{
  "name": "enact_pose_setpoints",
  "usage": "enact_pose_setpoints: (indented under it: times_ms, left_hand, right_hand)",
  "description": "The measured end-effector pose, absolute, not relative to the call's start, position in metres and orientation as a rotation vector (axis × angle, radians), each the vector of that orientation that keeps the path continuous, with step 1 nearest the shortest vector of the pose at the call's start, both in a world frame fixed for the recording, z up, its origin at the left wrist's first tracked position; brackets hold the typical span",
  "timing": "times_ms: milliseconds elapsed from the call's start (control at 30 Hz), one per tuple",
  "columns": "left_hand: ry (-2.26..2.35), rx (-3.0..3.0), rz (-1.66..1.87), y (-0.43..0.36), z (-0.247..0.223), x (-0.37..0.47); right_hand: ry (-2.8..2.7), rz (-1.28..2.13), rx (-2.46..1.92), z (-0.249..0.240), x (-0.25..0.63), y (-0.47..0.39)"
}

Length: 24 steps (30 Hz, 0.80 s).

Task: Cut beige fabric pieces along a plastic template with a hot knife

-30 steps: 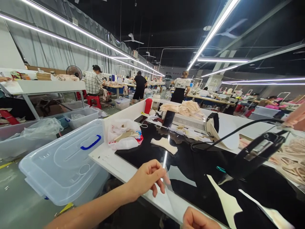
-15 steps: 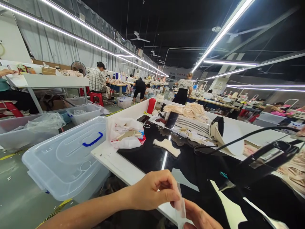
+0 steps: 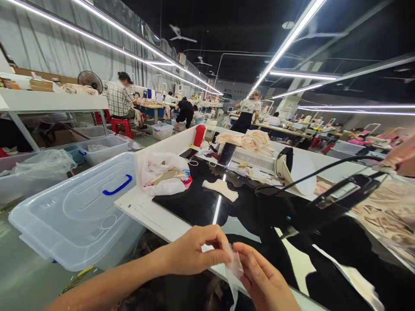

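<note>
Between my two hands, over the table's near edge, hangs a thin translucent strip [image 3: 234,270]. My left hand [image 3: 207,250] pinches its upper part between thumb and fingertips. On the other side, my right hand [image 3: 261,274] has its fingers bent against the strip's right edge. Beyond them a grey translucent curved piece [image 3: 240,229] lies on the black table surface [image 3: 184,211]. Farther back is a cream curved piece [image 3: 220,189]. A pale yellow piece [image 3: 296,259] and a white strip [image 3: 350,276] lie to the right of my hands.
A lidded clear bin [image 3: 78,207] stands at the left. A plastic bag [image 3: 165,172] sits on the table's left corner. A black device with a cable [image 3: 337,198] stands at the right, before beige fabric piles [image 3: 385,211]. Several people sit or stand farther off.
The view has shifted, so the table and bin appear farther left. My right hand has risen beside my left, and its fingers show more fully. The strip is now bent and slanted.
</note>
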State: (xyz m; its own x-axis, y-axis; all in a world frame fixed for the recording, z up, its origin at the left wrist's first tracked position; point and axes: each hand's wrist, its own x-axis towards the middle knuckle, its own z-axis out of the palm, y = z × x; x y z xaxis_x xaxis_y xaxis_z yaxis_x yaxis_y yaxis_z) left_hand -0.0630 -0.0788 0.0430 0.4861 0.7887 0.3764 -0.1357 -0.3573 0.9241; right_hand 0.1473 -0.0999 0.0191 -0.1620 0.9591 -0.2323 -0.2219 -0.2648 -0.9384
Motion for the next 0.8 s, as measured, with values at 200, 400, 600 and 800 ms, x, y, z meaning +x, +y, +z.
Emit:
enact_pose_setpoints:
  times_ms: [200, 400, 600, 800]
  left_hand:
    - [0.617, 1.695, 1.091, -0.077, 0.042, -0.069]
    - [0.641, 1.78, 1.026, -0.08, 0.042, -0.069]
    - [0.671, 1.503, 1.037, -0.074, 0.041, -0.063]
    - [0.766, 1.343, 0.887, -0.061, 0.045, -0.05]
  right_hand:
    - [-0.961, 1.756, -1.048, 0.018, 0.141, -0.106]
    - [-0.977, 1.66, -1.075, 0.022, 0.135, -0.111]
    - [-1.305, 1.282, -1.212, 0.04, 0.145, -0.103]
    - [-1.533, 1.281, -1.214, 0.045, 0.158, -0.085]
